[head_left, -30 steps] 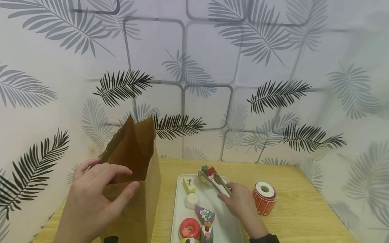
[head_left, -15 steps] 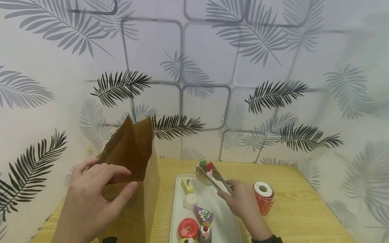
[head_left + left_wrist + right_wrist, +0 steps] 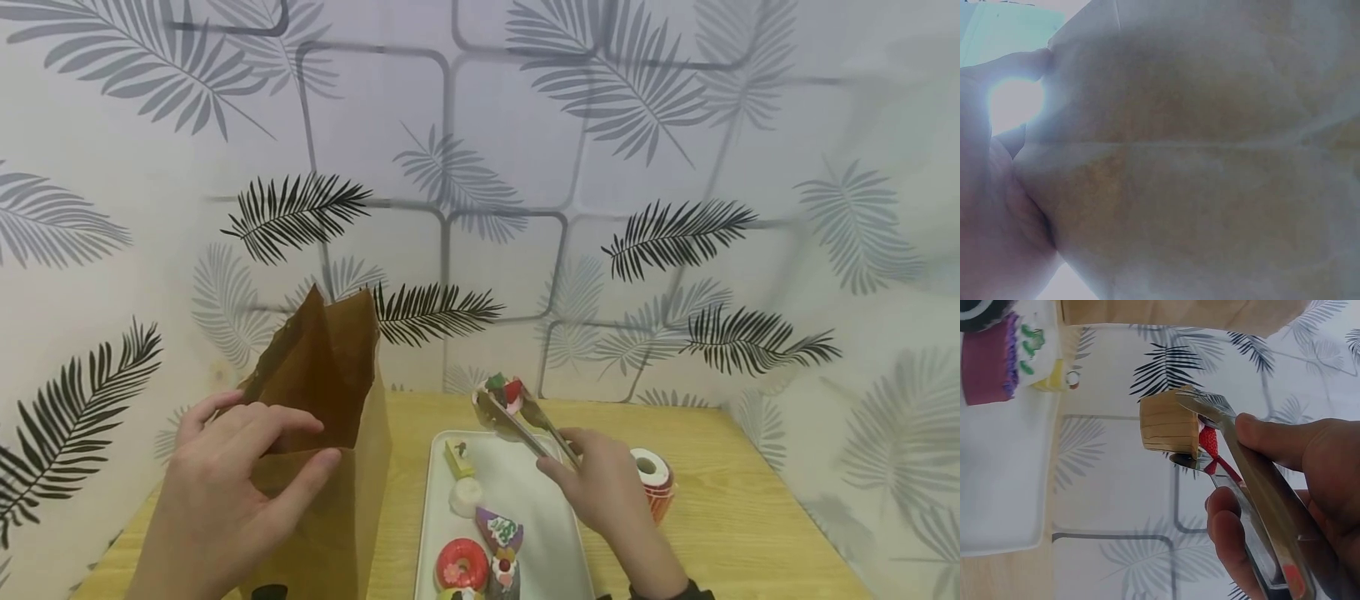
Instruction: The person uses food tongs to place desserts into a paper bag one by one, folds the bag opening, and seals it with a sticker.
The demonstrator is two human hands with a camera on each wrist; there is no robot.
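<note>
Item: cupcake (image 3: 501, 395), clamped in metal tongs (image 3: 528, 427) that the right hand (image 3: 600, 487) is squeezing shut, hanging above the white tray's (image 3: 540, 533) far edge. Paper bag (image 3: 337, 433) is standing open to its left; left hand (image 3: 225, 492) is pinching the bag's near rim. Tongs are pointing up-left toward the bag mouth.

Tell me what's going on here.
A person is at a wooden table. The right hand grips tongs that clamp a cupcake, held in the air above the far end of a white tray. Other pastries lie on the tray. The left hand holds the rim of an open paper bag standing left of the tray. A sticker roll sits right of it.
</note>
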